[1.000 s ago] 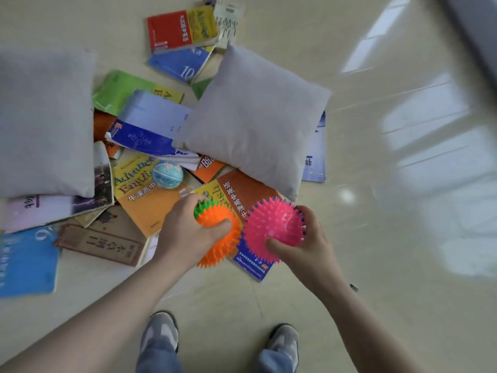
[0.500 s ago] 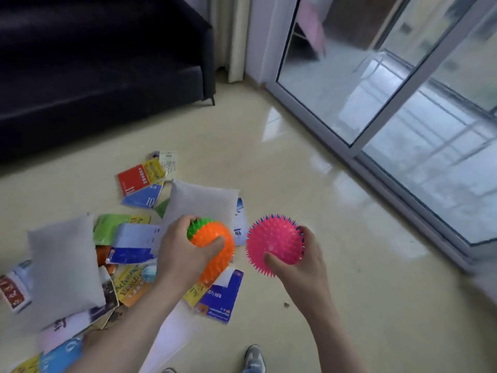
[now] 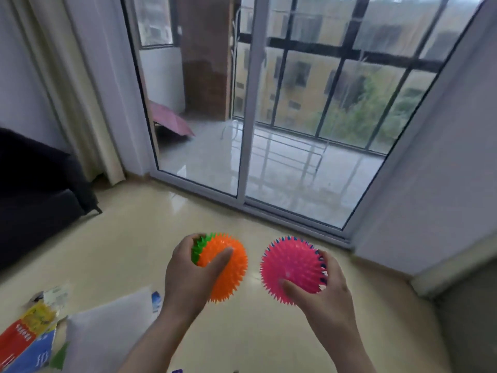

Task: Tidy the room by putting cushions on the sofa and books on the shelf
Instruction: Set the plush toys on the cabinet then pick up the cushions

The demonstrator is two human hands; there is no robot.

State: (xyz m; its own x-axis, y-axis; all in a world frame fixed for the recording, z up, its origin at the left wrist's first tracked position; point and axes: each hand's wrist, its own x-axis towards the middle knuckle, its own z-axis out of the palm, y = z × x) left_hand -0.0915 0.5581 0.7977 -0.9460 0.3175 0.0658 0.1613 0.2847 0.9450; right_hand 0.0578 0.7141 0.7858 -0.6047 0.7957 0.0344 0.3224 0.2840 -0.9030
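Here left hand (image 3: 185, 275) fingers clamp orange ball (image 3: 228, 265), right hand (image 3: 328, 294) pink ball (image 3: 290, 267); cushion (image 3: 107, 332) cropped.

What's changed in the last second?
The view lifted from the pile toward the glass door; both hands rose away from the books. Unchanged: the left hand grips the orange ball, the right hand the pink ball; cushion and books lie on the floor.

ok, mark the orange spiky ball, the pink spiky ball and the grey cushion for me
orange spiky ball (image 3: 237, 271), head view, right side of its orange part
pink spiky ball (image 3: 291, 265), head view, middle of its facing side
grey cushion (image 3: 107, 332), head view, middle of its top face
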